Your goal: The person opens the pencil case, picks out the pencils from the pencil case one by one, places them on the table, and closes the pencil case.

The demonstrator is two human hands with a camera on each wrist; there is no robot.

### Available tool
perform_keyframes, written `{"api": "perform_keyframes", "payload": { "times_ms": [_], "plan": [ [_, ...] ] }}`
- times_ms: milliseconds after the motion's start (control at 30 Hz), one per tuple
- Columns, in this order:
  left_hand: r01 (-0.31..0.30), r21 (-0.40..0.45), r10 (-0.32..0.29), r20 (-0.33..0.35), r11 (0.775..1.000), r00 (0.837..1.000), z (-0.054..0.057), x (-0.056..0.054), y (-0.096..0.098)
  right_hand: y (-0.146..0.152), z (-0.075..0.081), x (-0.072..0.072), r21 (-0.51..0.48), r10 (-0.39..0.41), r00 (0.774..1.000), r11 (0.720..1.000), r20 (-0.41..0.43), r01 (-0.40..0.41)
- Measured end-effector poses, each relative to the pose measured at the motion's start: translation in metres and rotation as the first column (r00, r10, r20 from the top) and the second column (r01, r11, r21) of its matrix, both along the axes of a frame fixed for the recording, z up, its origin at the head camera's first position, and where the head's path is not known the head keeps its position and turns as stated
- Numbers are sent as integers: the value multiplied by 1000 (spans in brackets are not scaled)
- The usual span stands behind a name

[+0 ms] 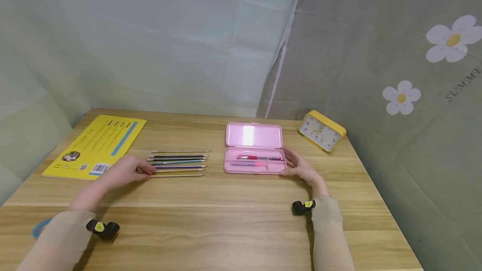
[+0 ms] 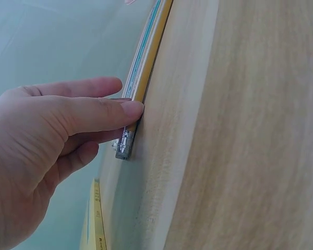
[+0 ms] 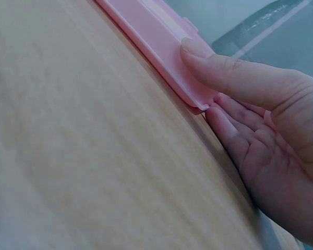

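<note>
In the head view, several pencils [image 1: 178, 162] lie side by side on the table, eraser ends to the left. My left hand [image 1: 126, 168] is at those ends, near the front of the row. In the left wrist view, its thumb and fingers pinch a yellow pencil [image 2: 146, 78] just above the metal eraser end. A pink pencil case [image 1: 263, 137] lies with its lid raised back. Inside are a red pen [image 1: 260, 158] and a clear pen with an orange end [image 1: 246, 163]. My right hand [image 1: 301, 166] grips the case's right end, thumb on the near side.
A yellow book [image 1: 101, 145] lies at the left behind my left forearm. The yellow clock [image 1: 321, 131] stands at the back right. A blue round thing [image 1: 39, 228] is partly hidden by my left sleeve. Curtains hang behind the wooden table [image 1: 211, 229].
</note>
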State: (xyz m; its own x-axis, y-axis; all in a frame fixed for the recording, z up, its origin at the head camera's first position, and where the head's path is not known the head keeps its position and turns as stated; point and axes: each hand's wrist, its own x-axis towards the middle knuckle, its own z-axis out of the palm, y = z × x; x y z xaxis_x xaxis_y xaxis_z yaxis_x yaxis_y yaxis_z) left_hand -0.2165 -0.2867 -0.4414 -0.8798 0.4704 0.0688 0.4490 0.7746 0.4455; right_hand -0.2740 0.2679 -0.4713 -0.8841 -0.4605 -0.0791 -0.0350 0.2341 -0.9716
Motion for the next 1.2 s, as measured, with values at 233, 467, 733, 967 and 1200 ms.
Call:
{"api": "perform_keyframes", "payload": {
  "times_ms": [233,467,733,967,1200],
  "plan": [
    [5,-15,-5,-21,1000,1000,1,1,1,-1,1,1,3,-5,1000,1000,12,5],
    [19,-13,-19,-15,1000,1000,5,3,4,0,2,1,5,-3,1000,1000,9,3],
    [6,-29,-7,-2,1000,1000,14,-2,15,1,0,0,-5,1,1000,1000,2,-1],
    [9,4,-8,-51,1000,999,24,-19,43,3,-1,0,8,0,1000,1000,1,0],
    [31,35,-27,-94,999,995,32,-46,78,2,-1,0,25,3,1000,1000,-7,-3]
  ]
}}
